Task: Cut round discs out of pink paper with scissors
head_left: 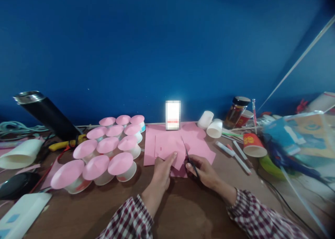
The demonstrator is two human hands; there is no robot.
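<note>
twelve pink-topped cups, it seems; one scissors.

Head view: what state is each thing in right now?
Left hand: gripping pink paper.
Right hand: holding scissors, blades up.
Pink-topped cups: upside down, grouped.
White cups: lying on their sides.
Jar: lid on.
Red cup: tipped over.

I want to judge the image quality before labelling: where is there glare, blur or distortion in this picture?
Head view: the small upright screen against the blue wall is blown out to white; the blue and yellow packets at right are smeared; edges bend like a fisheye; the left hand, right hand and scissors are fairly sharp.
</note>
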